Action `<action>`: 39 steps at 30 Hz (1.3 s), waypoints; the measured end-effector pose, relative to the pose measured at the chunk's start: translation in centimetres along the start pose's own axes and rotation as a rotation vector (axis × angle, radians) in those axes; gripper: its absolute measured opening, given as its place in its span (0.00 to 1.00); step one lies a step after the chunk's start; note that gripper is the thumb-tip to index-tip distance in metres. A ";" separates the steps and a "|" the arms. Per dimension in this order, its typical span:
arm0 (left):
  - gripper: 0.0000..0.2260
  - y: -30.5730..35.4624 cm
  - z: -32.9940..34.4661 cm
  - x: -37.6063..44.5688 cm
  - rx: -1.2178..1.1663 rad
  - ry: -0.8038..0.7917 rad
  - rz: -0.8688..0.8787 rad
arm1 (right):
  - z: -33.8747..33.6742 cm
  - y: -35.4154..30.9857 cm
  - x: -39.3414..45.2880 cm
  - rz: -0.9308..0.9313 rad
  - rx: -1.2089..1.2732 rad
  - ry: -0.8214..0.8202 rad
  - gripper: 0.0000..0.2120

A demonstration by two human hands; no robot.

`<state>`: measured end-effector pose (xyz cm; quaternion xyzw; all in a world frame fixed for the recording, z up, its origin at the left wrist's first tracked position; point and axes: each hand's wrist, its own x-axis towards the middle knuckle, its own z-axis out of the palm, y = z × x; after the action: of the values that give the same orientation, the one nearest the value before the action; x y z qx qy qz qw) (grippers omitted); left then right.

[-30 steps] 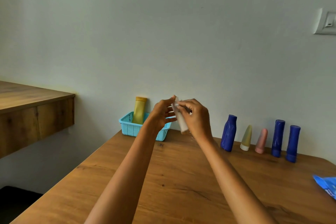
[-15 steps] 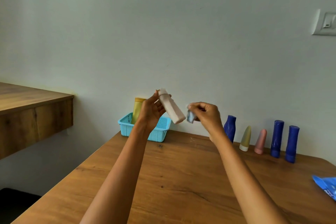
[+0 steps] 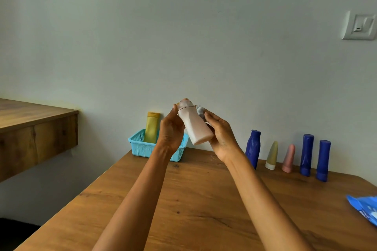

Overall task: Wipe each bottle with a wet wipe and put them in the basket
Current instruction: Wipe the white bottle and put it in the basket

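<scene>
left hand [image 3: 170,128] grips the pale pink bottle [image 3: 193,126] mid-air, cap at 12 o'clock, tilted. right hand [image 3: 221,134] presses a wet wipe [image 3: 201,111] on its 3 o'clock side (fingers curled round it). blue basket [image 3: 142,146] at 9 o'clock on the bench [image 3: 193,199] holds a yellow bottle [image 3: 152,126].

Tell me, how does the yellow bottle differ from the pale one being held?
The yellow bottle stands upright in the blue basket; the pale bottle is tilted in the air, gripped by the left hand. The right hand presses a wipe to the pale bottle; nothing touches the yellow one. Both are plastic, cap up.
</scene>
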<state>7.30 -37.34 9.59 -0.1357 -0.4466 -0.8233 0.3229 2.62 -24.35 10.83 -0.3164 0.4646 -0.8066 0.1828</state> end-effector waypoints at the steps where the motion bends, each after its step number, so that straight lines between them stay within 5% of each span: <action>1: 0.16 0.1 -0.1 0.0 -0.012 0.007 0.008 | -0.1 0.0 0.0 0.003 -0.019 -0.015 0.13; 8: 0.16 0.5 -1.0 0.3 -0.113 0.116 0.084 | -0.5 0.1 0.1 0.006 -0.143 -0.088 0.08; 13: 0.13 0.2 -0.7 0.4 0.103 0.206 0.165 | -0.7 1.2 0.5 0.100 -0.098 0.100 0.05; 19: 0.09 -1.1 0.7 0.2 0.393 0.114 0.245 | -1.5 2.7 0.9 0.167 -0.165 0.255 0.04; 29: 0.09 -1.0 0.7 -0.1 0.704 0.080 0.343 | -1.7 0.0 0.4 0.157 -0.331 0.030 0.05; 35: 0.09 -1.8 1.0 0.0 0.742 0.060 0.274 | -1.9 1.4 0.8 0.053 -0.344 0.239 0.05; 39: 0.10 -2.5 1.2 -0.1 0.787 0.030 0.239 | -1.6 1.9 0.8 0.248 -0.588 0.167 0.09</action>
<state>5.72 -35.31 8.61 -0.0407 -0.7037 -0.5482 0.4502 1.00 -24.72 8.89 -0.2294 0.7260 -0.6326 0.1418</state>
